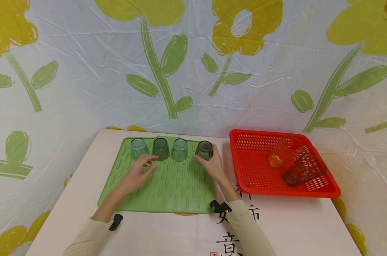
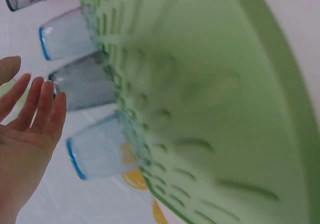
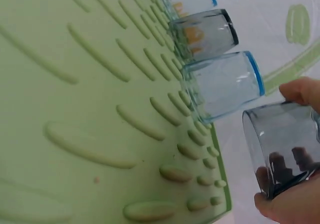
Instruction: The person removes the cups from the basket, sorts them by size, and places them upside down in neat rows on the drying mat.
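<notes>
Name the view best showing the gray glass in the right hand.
The right wrist view: the gray glass is largest there, though the frame cuts it. The head view shows it small, partly behind the right hand; the left wrist view catches only part, at top left.

Held glass [image 3: 282, 136] cropped, right wrist view, sleeves [image 1: 251, 227] cropped

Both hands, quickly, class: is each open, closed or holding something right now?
Left hand: open, holding nothing.
Right hand: holding the grey glass.
</notes>
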A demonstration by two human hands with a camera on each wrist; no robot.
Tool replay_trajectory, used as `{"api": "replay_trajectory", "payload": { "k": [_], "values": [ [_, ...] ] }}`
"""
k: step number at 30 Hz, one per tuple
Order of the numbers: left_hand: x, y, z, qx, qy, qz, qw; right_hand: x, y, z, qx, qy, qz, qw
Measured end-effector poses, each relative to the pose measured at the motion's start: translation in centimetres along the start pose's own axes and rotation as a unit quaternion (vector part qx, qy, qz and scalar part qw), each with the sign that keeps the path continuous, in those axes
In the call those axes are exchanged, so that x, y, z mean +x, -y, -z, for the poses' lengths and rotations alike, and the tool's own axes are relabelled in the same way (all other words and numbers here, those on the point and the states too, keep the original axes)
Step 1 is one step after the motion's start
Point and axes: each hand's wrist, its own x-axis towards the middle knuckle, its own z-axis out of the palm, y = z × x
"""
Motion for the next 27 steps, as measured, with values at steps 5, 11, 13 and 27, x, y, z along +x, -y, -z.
{"api": "replay_trajectory", "payload": {
  "k": [5,11,13,27],
  "values": [
    [-1.1,1.6,0.9,0.020,-0.010,-0.003,0.9998,1.0,-0.3,-0.4,0.030,-0.012,-0.025,0.9992],
    [-2.3,3.2,2.1,0.050,-0.013,0.007,0.9986,1.6,-0.6,-0.6,0.036,-0.020,-0.035,0.9985],
    [-2.8,3.7,2.4,0.061,-0.010,0.015,0.9980,1.8,-0.7,-0.7,0.038,-0.020,-0.041,0.9982],
    [-4.8,6.4,4.7,0.156,-0.017,0.067,0.9854,2.9,-1.6,-1.6,0.062,-0.015,-0.043,0.9971]
  ]
}}
